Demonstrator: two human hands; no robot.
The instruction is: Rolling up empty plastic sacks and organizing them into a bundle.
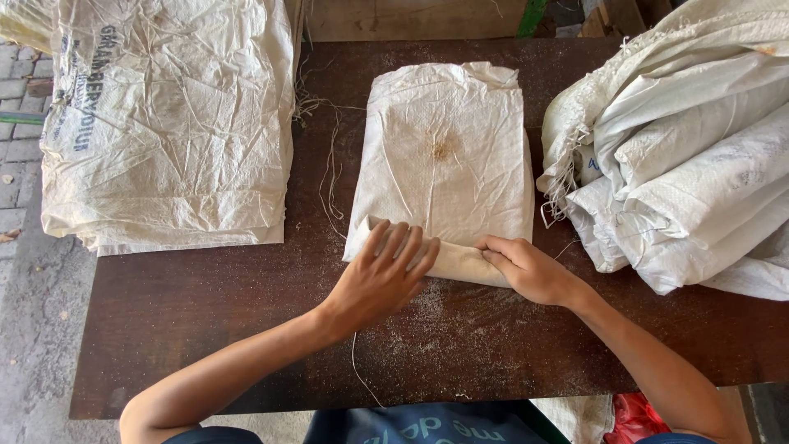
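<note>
A folded white woven sack (448,156) lies flat in the middle of a dark brown wooden table (205,304). Its near edge is rolled into a tight tube (460,261). My left hand (382,275) presses on the left part of that roll with fingers spread. My right hand (526,267) grips the right end of the roll, fingers curled over it. A brownish stain marks the sack's centre.
A flat stack of folded white sacks (168,123) lies on the table's left end, hanging over its edge. A loose heap of crumpled sacks (686,156) fills the right side. Loose threads (329,177) and fine grit lie on the tabletop. Paved ground is on the left.
</note>
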